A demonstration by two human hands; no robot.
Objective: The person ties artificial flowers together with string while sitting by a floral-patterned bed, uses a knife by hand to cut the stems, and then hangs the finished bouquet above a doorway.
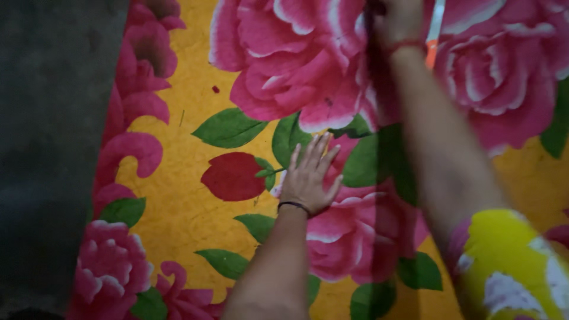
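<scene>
- We look down on a large cloth (178,195), yellow with big pink roses and green leaves, spread flat over most of the view.
- Our left hand (308,175) lies palm down on the cloth, fingers straight and spread apart, gripping nothing.
- It rests near the middle, just right of a dark red rosebud print (232,176), its fingertips pointing up and away from us.
- A thin dark band (294,205) circles the left wrist.
- Our right hand (398,21) reaches to the top edge of the view and is blurred; it seems curled against the cloth there, but we cannot tell whether it grips anything.
- A red thread (409,44) circles the right wrist.
- A yellow sleeve (504,266) with pink and white patches covers the right upper arm at lower right.
- A straight darker line runs down the cloth beneath the right arm; we cannot tell whether it is a fold or a shadow.
- A dark grey floor (53,148) shows beside the cloth's left edge.
</scene>
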